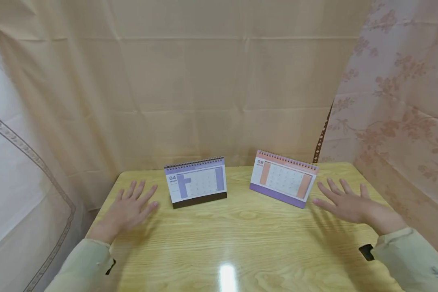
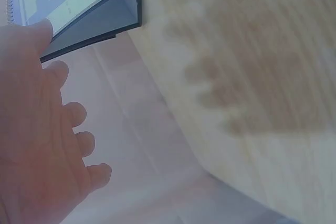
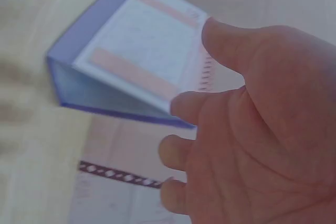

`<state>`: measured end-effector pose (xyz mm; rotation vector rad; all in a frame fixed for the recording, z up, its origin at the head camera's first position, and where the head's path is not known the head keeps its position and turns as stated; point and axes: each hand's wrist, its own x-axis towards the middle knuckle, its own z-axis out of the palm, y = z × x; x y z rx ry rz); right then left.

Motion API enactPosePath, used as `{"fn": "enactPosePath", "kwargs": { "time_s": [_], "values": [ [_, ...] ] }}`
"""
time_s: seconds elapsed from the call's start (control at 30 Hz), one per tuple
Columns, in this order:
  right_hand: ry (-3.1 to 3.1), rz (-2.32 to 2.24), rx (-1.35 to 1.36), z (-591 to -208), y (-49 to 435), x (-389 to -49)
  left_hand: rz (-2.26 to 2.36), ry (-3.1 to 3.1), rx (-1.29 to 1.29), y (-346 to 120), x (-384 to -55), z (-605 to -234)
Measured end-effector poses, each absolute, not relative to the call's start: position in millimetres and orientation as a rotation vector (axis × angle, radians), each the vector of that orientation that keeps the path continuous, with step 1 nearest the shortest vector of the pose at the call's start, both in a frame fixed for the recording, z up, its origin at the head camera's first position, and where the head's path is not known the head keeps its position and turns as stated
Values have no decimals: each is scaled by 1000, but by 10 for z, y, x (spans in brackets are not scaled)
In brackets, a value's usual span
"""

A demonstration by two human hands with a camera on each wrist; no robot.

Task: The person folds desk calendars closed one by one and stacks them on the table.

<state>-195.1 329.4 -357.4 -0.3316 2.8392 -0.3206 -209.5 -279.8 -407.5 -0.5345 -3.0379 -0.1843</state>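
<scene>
Two spiral-bound desk calendars stand upright like tents on a wooden table. The left calendar, marked 04, has purple bands and a dark base. The right calendar, marked 08, has orange bands and a purple base. My left hand is spread palm down above the table, just left of the 04 calendar, holding nothing. Fingers spread, my right hand hovers beside the right edge of the 08 calendar, also holding nothing. Both wrist views show a calendar beyond the fingers, the dark-based one at left and the purple-based one at right.
The yellow wood-grain table has a bright light reflection near its front. A beige curtain hangs behind it. Floral fabric hangs at the right, and pale cloth with a patterned trim at the left.
</scene>
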Motion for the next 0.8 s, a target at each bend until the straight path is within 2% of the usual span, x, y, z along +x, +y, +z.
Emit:
{"fn": "enactPosePath", "kwargs": {
  "time_s": [0.4,0.63,0.8],
  "values": [
    [2840,-289,-574,-3100,2921,-1952,-147,-3050,-568,-2840,-2200,-3827],
    [2729,-340,-719,-2899,2674,-2087,-112,-2975,-627,-2819,-2315,-3762],
    [2650,-378,-820,-2896,2504,-2261,-155,-2984,-616,-2773,-2348,-3701]
  ]
}}
